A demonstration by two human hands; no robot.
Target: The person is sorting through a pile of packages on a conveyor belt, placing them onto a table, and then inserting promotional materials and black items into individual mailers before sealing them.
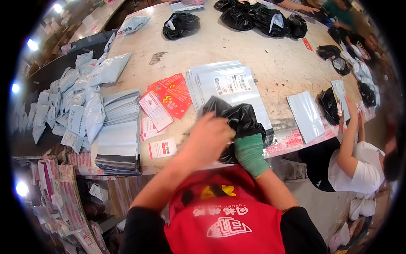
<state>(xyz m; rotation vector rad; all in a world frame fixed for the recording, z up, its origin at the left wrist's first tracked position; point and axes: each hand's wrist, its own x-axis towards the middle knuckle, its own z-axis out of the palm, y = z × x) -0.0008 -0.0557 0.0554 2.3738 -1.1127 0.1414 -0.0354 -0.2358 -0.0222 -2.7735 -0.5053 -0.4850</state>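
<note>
A crumpled black plastic bag (pixel 243 116) lies bunched at the table's near edge, in front of my red apron (pixel 230 211). My right hand (pixel 251 155), in a green knitted glove, is closed on the bag's near side; the bag hides its fingertips. Bare and smeared by motion, my left hand (pixel 211 134) is at the bag's left side, and how its fingers lie is unclear. Under and beyond the bag is a stack of pale grey mailer bags (pixel 211 76), the top one bearing a white label (pixel 231 84).
Red and white cards (pixel 169 95) lie left of the stack, beside a pile of grey mailers (pixel 120 127). Filled parcels (pixel 86 91) heap at far left. Black bundles (pixel 182 25) sit across the table. A person in white (pixel 357 167) works at right near a flat mailer (pixel 305 116).
</note>
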